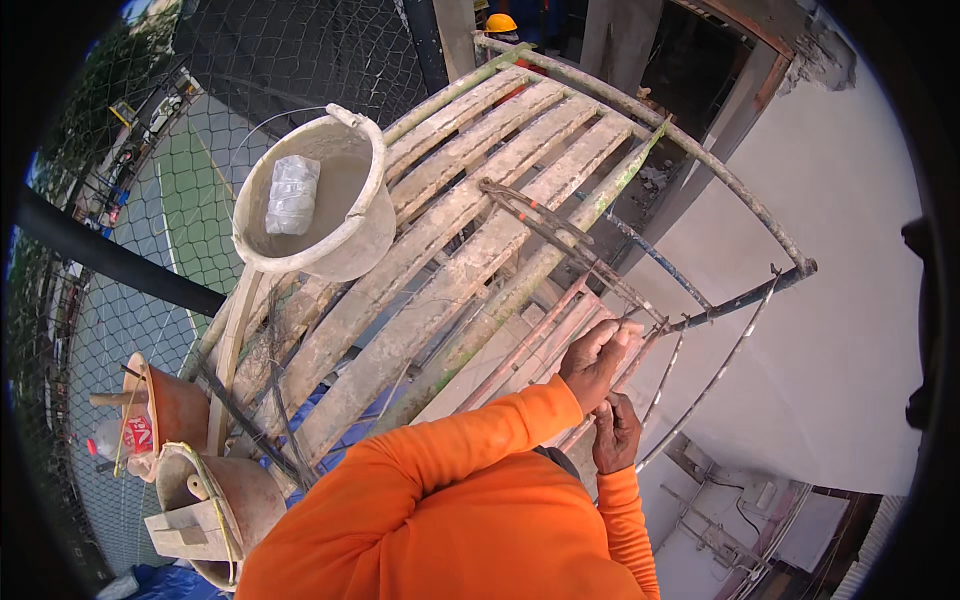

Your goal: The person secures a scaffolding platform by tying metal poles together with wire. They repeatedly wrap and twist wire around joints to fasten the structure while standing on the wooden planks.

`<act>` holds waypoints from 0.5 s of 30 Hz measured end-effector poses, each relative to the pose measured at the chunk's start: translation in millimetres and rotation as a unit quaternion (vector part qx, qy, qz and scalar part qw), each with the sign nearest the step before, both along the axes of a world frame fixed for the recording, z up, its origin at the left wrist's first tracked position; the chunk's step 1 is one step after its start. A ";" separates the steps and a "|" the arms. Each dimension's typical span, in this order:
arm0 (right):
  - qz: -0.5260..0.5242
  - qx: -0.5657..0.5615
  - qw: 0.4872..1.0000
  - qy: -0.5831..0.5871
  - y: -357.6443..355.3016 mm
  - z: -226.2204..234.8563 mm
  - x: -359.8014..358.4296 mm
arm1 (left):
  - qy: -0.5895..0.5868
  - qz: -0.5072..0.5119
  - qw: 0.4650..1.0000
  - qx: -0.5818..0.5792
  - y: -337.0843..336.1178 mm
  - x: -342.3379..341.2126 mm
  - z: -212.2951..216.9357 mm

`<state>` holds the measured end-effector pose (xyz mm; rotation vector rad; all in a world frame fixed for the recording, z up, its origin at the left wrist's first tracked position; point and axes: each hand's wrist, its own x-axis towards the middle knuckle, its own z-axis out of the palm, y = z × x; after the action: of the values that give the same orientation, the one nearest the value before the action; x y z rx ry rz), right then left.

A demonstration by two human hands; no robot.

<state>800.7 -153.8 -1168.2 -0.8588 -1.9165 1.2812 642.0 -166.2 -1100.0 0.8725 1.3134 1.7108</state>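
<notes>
Orange long-sleeved garment [480,500]: worn by the person, nearest the camera, both forearms reaching up to the right of centre.

Left hand [598,360]: fingers curled; whether anything was gripped could not be told. Right hand [616,432]: just below the left, fingers bent in; its hold likewise could not be told.

Pinkish-red metal frame [530,339]: ladder-like, slanting beside and behind both hands; whether they touched it could not be told.

Rusty rods [620,285]: long, narrow, laid across the platform's right-hand tube, lower ends near the left hand.

Thin pale rods [737,344]: bent, to the right of the hands.

Slatted platform [470,275]: worn boards, mortar-stained, bordered by metal tubes.

Large pale bucket [375,240]: on the platform's left side, cloudy liquid inside, with a clear plastic bundle [293,195].

Orange bucket [185,415]: lower left, a red-labelled bottle [140,434] in or against it.

Grey bucket [258,500]: beneath the orange one, a flat wooden float [190,532] at its mouth.

Surroundings: wire netting [300,60] on the left, white wall [800,330] on the right, yellow helmet [501,22] at the top.
</notes>
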 end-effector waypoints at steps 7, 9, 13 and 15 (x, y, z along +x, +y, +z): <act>0.129 -0.080 0.988 0.028 63.1 7.4 -63.9 | 0.133 0.202 0.970 0.005 -116.8 -21.6 37.1; 0.192 -0.017 0.981 0.033 67.8 19.0 -98.4 | 0.140 0.231 0.962 -0.050 -163.3 -20.1 44.9; 0.310 0.092 0.943 0.073 36.1 53.3 -161.9 | 0.166 0.332 0.916 -0.151 -247.4 -3.5 52.3; 0.363 0.162 0.912 0.100 0.6 67.9 -184.0 | 0.200 0.407 0.871 -0.189 -287.0 10.2 49.1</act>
<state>616.7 -153.3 -1100.3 0.1900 -2.2699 1.3142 652.2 -453.2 -1050.9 0.4580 2.4586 1.7954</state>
